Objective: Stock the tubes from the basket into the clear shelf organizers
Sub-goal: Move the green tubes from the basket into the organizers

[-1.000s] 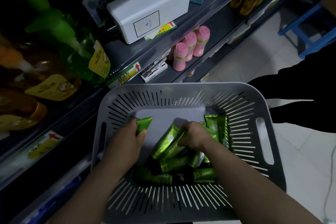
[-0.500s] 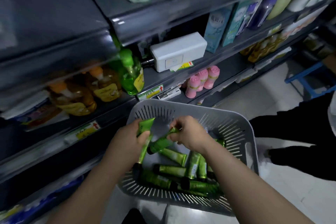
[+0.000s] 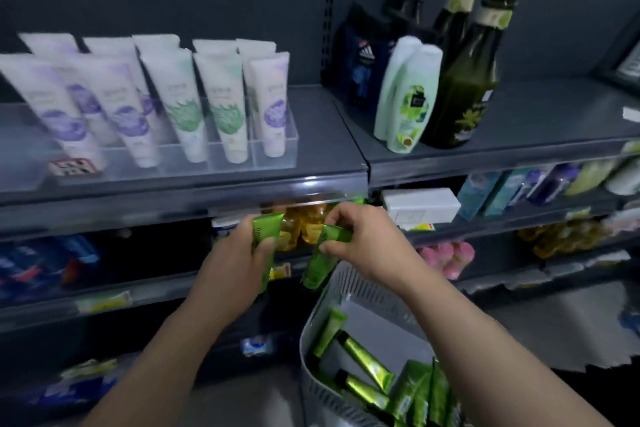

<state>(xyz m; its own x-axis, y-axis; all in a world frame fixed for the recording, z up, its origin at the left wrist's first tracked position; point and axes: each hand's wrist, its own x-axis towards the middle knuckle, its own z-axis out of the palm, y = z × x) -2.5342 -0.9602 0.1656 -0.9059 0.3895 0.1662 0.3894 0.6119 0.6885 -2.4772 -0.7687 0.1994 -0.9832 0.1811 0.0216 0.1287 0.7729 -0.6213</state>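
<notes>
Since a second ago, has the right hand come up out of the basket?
Yes. The right hand, pinching a green tube, has risen from inside the basket to above its rim, now level with the white box.

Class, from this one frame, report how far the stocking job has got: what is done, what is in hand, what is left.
Done: no green tube shows in the clear organizer, which holds white tubes. In hand: the left hand grips a green tube, the right hand pinches a second green tube, both below that shelf. Left: several green tubes lie in the basket.
</notes>
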